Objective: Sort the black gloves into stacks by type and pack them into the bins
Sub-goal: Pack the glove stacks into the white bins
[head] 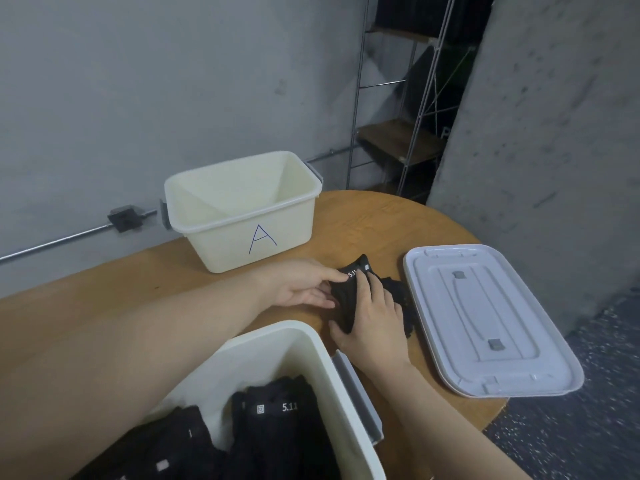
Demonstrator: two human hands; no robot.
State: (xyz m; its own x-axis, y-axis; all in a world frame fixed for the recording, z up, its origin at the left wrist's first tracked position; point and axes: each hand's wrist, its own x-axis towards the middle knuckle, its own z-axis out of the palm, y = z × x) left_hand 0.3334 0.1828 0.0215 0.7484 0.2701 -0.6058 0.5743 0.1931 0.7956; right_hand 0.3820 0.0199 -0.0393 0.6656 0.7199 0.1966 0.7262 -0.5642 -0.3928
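A black glove is held on the round wooden tabletop betw. both hands; its long axis runs near-to-far, w/ the cuff end pointing away toward the far bin and the other end tucked under the right palm; "5.11" is printed in white on the cuff, w/ a small white square tag just beside it. The left hand is laid at the glove's left edge, the thumb pressed on the cuff by the print, the other fingers stretched fairly straight along the side; the right hand is curled over the glove from the right, fingers on top and thumb hooked under the near end. More black gloves are heaped just behind the right hand, touching the edge of a grey-white lid that is laid flat at the right of the tabletop, part of it overhanging the edge.

A cream bin is set at the far side, marked "A" in blue pen on its front wall. A second white bin is seen nearest the camera; black gloves in stacks are packed inside, one showing "5.11" and a square logo; other tags are too blurred to read. Wire shelving is seen behind, by a concrete wall.
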